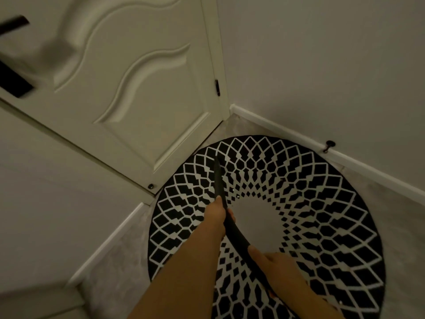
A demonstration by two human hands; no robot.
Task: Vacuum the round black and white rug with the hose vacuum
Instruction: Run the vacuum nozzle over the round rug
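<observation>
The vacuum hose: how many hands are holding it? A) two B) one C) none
A, the left hand grips the black vacuum hose farther along, over the rug, and the right hand holds it nearer the person.

Rug (pixel 322 215): you see black ground with white lattice lines forming diamond cells that shrink toward a plain pale centre; black outer rim.
Hose (pixel 232 229): you hold a plain matte black tube, no markings.
Door (pixel 128 93): you face cream white, with raised wavy panel mouldings in the same tone.
Handle (pixel 13 81): black, blurred.
Hinge (pixel 217 87): dark, on the door's edge.
Walls (pixel 322 65): plain pale grey-white.
Skirting (pixel 299 137): white.
Floor (pixel 119 268): mottled grey, marbled look.
Stop (pixel 328 145): small dark knob against the skirting.
</observation>
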